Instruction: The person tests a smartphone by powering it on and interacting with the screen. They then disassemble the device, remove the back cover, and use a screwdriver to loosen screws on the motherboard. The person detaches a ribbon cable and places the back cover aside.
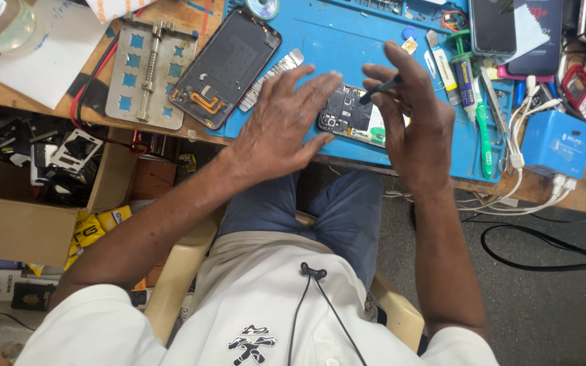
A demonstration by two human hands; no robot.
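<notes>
An opened phone (351, 117) with its circuit board showing lies near the front edge of a blue work mat (320, 41). My left hand (281, 122) rests flat on the mat, fingers spread, touching the phone's left end. My right hand (412, 115) hovers over the phone's right end and pinches a thin black tool (379, 89) that points down-left at the board. The phone's removed back cover (226, 66), dark with an orange flex cable, lies to the left, half on the mat.
A metal holding jig (149, 71) sits on the wooden bench left of the cover. Tubes, a green-handled tool (484, 135), another phone (493, 26) and a blue charger box (556, 144) crowd the right. A cardboard box of parts (28, 169) stands below left.
</notes>
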